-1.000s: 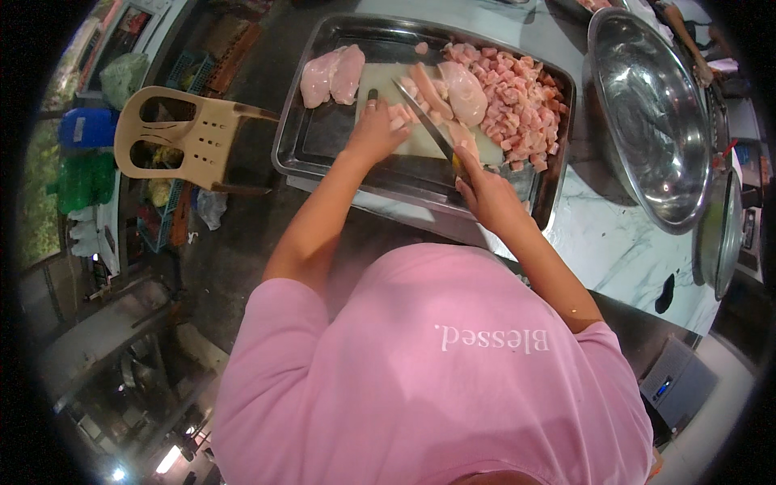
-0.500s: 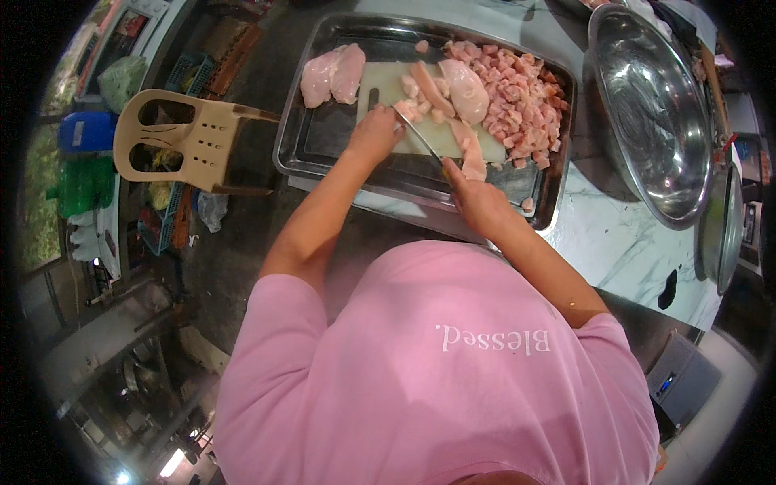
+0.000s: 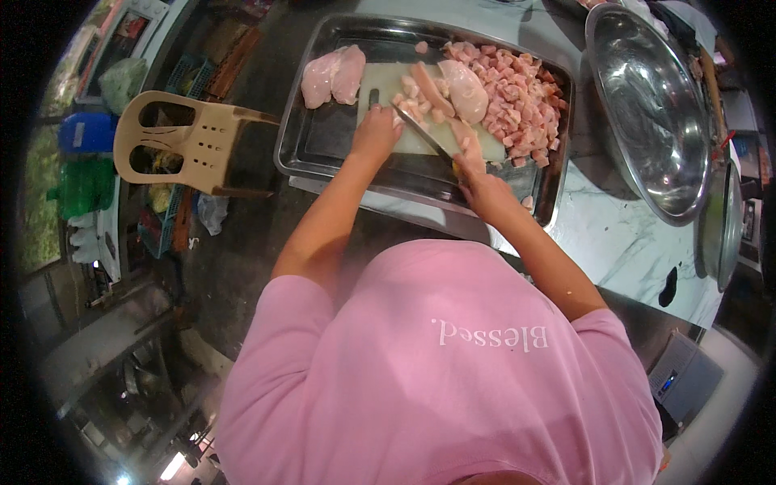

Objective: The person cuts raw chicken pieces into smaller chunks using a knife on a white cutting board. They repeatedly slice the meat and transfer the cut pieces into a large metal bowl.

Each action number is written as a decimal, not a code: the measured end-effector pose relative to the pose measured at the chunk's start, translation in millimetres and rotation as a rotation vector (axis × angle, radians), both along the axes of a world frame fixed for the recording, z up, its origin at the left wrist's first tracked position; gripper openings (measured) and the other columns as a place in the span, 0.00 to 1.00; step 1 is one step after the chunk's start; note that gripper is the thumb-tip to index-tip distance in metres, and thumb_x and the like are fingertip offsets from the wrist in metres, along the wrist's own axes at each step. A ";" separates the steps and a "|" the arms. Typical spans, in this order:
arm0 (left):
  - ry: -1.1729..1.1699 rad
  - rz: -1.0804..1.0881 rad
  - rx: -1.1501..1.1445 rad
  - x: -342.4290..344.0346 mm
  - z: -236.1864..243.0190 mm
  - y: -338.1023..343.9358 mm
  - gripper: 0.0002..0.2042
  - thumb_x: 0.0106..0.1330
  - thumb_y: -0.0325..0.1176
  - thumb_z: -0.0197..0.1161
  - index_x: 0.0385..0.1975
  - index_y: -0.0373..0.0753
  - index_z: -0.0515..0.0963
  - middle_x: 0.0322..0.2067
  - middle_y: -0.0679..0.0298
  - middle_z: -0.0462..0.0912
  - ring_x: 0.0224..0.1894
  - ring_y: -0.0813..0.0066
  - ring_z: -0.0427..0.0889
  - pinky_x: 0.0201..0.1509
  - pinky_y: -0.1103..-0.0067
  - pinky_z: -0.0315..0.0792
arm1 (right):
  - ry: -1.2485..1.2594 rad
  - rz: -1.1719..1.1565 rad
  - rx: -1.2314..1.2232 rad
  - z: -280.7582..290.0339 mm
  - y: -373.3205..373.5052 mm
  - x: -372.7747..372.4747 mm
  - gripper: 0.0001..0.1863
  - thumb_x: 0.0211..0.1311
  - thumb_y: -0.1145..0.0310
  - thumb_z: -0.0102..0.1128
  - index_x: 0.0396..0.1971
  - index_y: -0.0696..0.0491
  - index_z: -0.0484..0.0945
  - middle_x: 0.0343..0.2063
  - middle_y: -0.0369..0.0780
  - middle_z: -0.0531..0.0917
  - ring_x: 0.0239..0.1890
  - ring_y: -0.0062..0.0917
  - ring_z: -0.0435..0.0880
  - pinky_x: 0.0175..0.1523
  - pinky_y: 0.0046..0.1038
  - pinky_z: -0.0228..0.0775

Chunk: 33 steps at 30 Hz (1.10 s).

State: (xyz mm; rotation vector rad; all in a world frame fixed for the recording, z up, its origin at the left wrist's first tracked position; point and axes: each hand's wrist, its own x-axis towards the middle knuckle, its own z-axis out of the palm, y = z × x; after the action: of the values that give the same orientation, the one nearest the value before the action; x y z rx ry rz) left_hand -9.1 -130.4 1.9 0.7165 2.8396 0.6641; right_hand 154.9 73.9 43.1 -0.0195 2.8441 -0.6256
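Note:
My right hand [image 3: 485, 194] is closed round the handle of a knife [image 3: 427, 136], its blade slanting up and left over the pale cutting board [image 3: 416, 147]. At the board's left part my left hand [image 3: 377, 136] has its fingers bent together beside the blade tip; a pale bit of raw chicken shows at the fingertips, mostly hidden. Cut pieces and strips of chicken [image 3: 436, 95] lie on the board, with a larger chicken breast [image 3: 465, 90] behind them. A long strip [image 3: 467, 144] reaches toward my right hand. A heap of diced chicken [image 3: 517, 101] fills the tray's right side.
The metal tray [image 3: 311, 168] holds the board and, at its left, a whole piece of chicken breast [image 3: 333, 77]. To the right a big steel basin [image 3: 651, 121] stands on the marbled table [image 3: 622, 250]. A beige plastic chair [image 3: 206, 145] stands left of the table.
My right hand with the knife has shifted slightly right and toward me. My left hand has moved only a little. The chicken on the board looks much the same.

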 end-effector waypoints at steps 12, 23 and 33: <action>-0.149 -0.017 -0.041 -5.5 28.2 -7.0 0.24 0.54 0.46 0.69 0.39 0.31 0.76 0.41 0.47 0.77 0.45 0.48 0.78 0.49 0.62 0.72 | -0.115 -0.042 -0.121 57.6 -3.4 16.5 0.32 0.64 0.67 0.51 0.68 0.38 0.53 0.33 0.53 0.82 0.35 0.50 0.82 0.40 0.47 0.74; -0.118 -0.012 -0.020 -3.1 16.4 -3.4 0.16 0.55 0.40 0.68 0.36 0.33 0.80 0.39 0.47 0.79 0.43 0.48 0.79 0.47 0.61 0.73 | -0.189 0.049 -0.086 50.9 -13.5 13.1 0.37 0.61 0.72 0.51 0.69 0.38 0.51 0.32 0.52 0.81 0.34 0.48 0.82 0.40 0.47 0.72; -0.061 0.002 0.018 5.3 10.3 0.9 0.15 0.56 0.35 0.67 0.40 0.33 0.79 0.39 0.46 0.79 0.44 0.46 0.79 0.49 0.61 0.73 | 0.171 0.135 0.015 -23.3 -30.9 -29.4 0.36 0.58 0.71 0.55 0.67 0.35 0.58 0.34 0.51 0.82 0.38 0.52 0.81 0.54 0.40 0.70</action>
State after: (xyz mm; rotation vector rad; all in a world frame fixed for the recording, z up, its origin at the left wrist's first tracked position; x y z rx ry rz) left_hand -3.8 -129.5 12.2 0.6842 2.7833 0.7010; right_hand 125.5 43.1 19.8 -0.2728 2.9785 -0.6009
